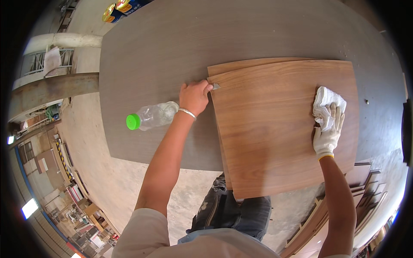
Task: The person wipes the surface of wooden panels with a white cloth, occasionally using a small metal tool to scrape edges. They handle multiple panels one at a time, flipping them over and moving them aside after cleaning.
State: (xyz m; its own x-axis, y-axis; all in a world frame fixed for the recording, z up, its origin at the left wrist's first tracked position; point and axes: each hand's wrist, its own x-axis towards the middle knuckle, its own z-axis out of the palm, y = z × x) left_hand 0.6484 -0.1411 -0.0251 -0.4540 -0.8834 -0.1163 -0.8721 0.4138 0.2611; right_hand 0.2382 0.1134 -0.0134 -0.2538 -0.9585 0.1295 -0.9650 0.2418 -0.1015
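Two wood-grain panels lie one on the other, slightly askew; the upper brown panel (275, 129) covers most of the lower panel (241, 66). My bare left hand (195, 98) is closed at the upper panel's far left corner, with a small grey metal blade (216, 86) between thumb and fingers, its tip over the wood. A white cotton glove covers my right hand (328, 135), which presses a folded white cloth (329, 101) onto the panel's right side. Beside my left wrist, a clear plastic bottle (152, 117) with a green cap lies on its side.
The panels rest on a large grey tabletop (150, 60) and overhang its near edge towards my legs. Blue and gold cans (114, 13) stand beyond its far left corner. A rusty steel beam (60, 88) runs at the left. Long boards (309, 223) lean at the lower right.
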